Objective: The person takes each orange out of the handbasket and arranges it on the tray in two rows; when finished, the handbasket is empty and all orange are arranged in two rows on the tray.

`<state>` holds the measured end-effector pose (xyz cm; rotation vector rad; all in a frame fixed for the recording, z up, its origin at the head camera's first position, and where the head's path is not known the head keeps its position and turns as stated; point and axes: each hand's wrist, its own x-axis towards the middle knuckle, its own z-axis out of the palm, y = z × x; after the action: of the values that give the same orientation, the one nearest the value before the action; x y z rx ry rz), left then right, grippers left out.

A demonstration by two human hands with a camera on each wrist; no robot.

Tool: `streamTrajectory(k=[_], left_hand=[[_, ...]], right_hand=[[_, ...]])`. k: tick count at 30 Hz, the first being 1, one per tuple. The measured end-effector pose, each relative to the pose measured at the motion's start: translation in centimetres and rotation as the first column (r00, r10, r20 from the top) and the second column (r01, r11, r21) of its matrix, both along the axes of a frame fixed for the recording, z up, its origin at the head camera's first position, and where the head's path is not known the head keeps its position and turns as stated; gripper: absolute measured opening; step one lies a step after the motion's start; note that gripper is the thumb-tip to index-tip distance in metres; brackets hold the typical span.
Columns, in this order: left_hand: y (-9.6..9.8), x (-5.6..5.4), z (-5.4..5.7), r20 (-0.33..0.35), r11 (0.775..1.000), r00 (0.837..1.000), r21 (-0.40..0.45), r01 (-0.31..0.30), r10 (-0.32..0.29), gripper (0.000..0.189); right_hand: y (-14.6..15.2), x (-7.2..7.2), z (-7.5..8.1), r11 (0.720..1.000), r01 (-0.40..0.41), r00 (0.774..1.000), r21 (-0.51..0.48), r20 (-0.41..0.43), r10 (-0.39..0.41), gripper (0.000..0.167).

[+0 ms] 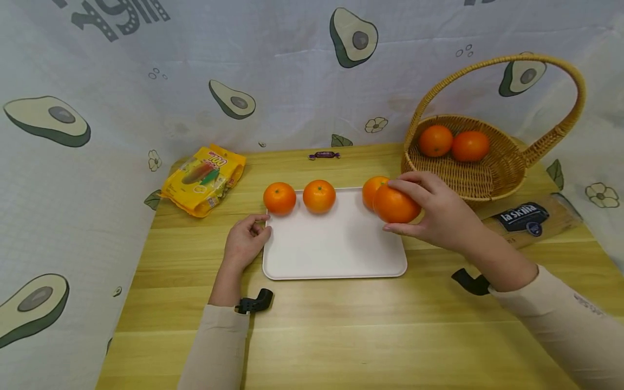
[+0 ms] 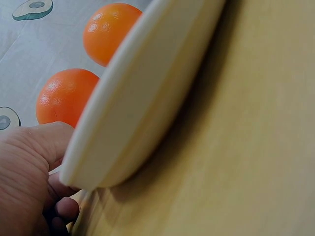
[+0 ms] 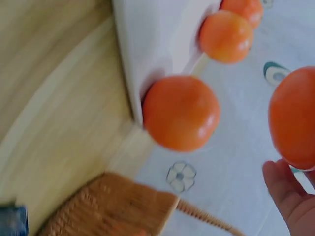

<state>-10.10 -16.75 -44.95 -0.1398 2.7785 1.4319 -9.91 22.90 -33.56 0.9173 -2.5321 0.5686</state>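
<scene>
My right hand (image 1: 441, 214) holds an orange (image 1: 396, 205) between thumb and fingers, above the right side of a white tray (image 1: 331, 246). In the right wrist view, the held orange (image 3: 298, 118) is apart from the tray. Behind it in the head view, a partly hidden orange (image 1: 372, 188) sits at the tray's back right. Two more oranges stand along the back edge, one at the left corner (image 1: 279, 199) and one beside it (image 1: 319, 196). My left hand (image 1: 246, 241) grips the tray's left rim, thumb against the edge (image 2: 106, 123) and fingers curled below.
A wicker basket (image 1: 492, 184) with a tall handle stands at the back right, two oranges (image 1: 436, 141) inside. A pasta packet (image 1: 541, 219) lies in front of it. A yellow candy bag (image 1: 205, 179) lies at the back left, and a small purple-wrapped candy (image 1: 324, 155) behind the tray.
</scene>
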Motion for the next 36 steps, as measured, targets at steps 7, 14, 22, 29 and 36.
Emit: streamTrajectory(k=[7, 14, 22, 29, 36], left_hand=[[0.0, 0.0, 0.0, 0.003, 1.0, 1.0, -0.009, 0.004, -0.004, 0.029], [-0.1, 0.0, -0.1, -0.018, 1.0, 1.0, -0.011, 0.015, -0.015, 0.029], [-0.1, 0.0, 0.0, -0.021, 1.0, 1.0, -0.004, 0.013, -0.013, 0.029], [-0.1, -0.1, 0.0, -0.02, 1.0, 1.0, -0.009, 0.009, -0.009, 0.029], [-0.2, -0.1, 0.1, -0.016, 1.0, 1.0, -0.007, 0.008, -0.008, 0.029]], right_hand=[[-2.1, 0.9, -1.2, 0.999, -0.052, 0.995, -0.01, 0.087, 0.052, 0.08], [-4.3, 1.7, -2.7, 0.997, -0.07, 0.983, -0.014, 0.171, 0.071, 0.086], [-7.1, 2.7, -3.9, 0.999, -0.047, 0.95, 0.005, 0.308, 0.044, 0.089], [-9.7, 3.2, -4.7, 0.998, -0.056, 0.914, -0.014, 0.402, 0.057, 0.088], [-13.0, 3.6, -5.1, 0.996, -0.083, 0.872, -0.027, 0.482, 0.086, 0.083]])
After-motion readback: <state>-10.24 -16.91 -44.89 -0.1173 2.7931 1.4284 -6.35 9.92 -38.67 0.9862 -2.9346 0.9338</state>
